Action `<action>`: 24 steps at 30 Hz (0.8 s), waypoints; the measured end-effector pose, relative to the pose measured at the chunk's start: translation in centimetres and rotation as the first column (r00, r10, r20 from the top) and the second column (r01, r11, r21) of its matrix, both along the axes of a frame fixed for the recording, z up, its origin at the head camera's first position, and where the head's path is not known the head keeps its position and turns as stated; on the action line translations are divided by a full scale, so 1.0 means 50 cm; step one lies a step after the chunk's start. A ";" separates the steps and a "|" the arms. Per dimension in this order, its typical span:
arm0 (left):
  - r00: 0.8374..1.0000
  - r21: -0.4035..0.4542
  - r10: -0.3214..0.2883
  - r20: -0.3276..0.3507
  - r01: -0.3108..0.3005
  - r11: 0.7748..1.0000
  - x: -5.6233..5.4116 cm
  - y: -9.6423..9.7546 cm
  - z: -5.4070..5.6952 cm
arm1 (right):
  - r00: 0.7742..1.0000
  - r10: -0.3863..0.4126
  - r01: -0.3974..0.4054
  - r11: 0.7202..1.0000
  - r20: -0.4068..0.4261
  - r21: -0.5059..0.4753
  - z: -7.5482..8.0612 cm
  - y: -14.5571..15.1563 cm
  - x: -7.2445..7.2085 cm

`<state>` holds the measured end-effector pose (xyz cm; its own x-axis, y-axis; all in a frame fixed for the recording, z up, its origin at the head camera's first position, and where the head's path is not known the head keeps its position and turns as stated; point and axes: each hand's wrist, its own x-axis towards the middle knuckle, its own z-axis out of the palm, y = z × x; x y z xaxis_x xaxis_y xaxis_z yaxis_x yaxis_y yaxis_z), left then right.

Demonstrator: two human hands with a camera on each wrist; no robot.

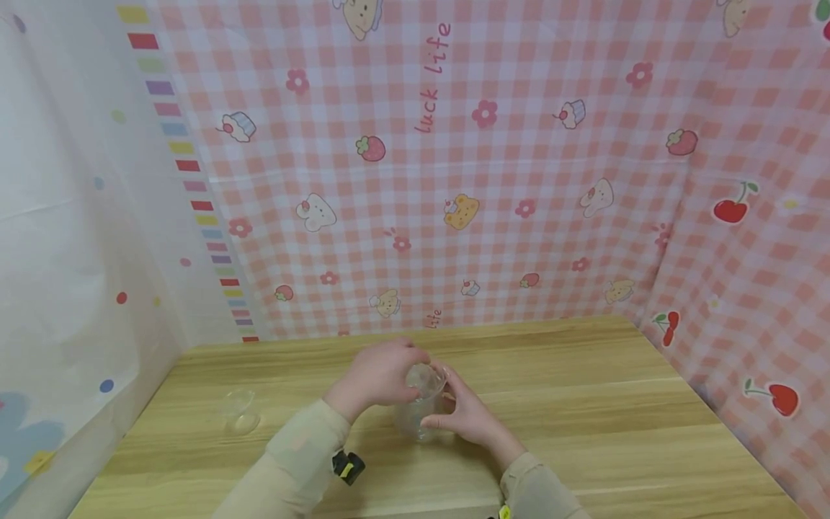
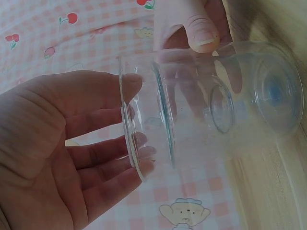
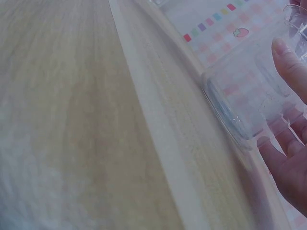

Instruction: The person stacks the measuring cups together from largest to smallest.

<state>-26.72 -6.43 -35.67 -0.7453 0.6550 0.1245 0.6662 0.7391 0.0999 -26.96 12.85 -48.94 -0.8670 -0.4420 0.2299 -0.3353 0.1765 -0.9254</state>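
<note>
A clear jar-like vessel stands on the wooden table in front of me. A smaller clear cup is partly inside its mouth, as the left wrist view shows. My left hand holds that cup by its rim from above, thumb on one side and fingers on the other. My right hand grips the vessel from the right, its thumb on the near side and its fingers round the far side. See-through walls make it hard to tell how deep the cup sits.
Another small clear cup-like piece is on the left part of the table. A pink checked cloth hangs behind the table, with a white cloth on the left side.
</note>
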 end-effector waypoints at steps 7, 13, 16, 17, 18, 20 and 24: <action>1.000 -0.035 0.010 0.014 -0.009 0.999 -0.003 0.007 0.001 | 1.000 0.023 -0.023 1.000 -0.014 -0.016 0.000 0.001 -0.001; 1.000 -0.050 0.020 0.021 -0.019 0.999 -0.004 0.012 0.003 | 1.000 0.014 -0.015 1.000 -0.014 -0.026 -0.001 0.001 -0.001; 0.999 -0.055 0.020 0.027 -0.019 0.998 -0.005 0.015 0.004 | 1.000 0.009 -0.009 1.000 -0.011 -0.025 0.000 0.001 0.000; 0.999 -0.056 0.019 0.030 -0.018 0.998 -0.006 0.015 0.005 | 1.000 0.008 -0.008 1.000 -0.012 -0.023 0.000 0.001 0.000; 0.999 -0.057 0.018 0.033 -0.016 0.998 -0.006 0.016 0.006 | 1.000 0.008 -0.008 1.000 -0.012 -0.022 0.000 0.001 0.000; 0.999 -0.061 0.015 0.035 -0.013 0.998 -0.006 0.018 0.007 | 1.000 0.009 -0.009 1.000 -0.013 -0.020 0.000 0.001 0.000; 0.999 -0.068 0.005 0.040 -0.002 0.998 -0.007 0.019 0.008 | 1.000 0.016 -0.016 1.000 -0.013 -0.021 -0.001 0.002 0.000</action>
<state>-27.08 -5.46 -35.27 -0.7510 0.6584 0.0494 0.6602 0.7473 0.0758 -26.98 12.95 -48.99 -0.8569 -0.4507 0.2502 -0.3498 0.1519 -0.9244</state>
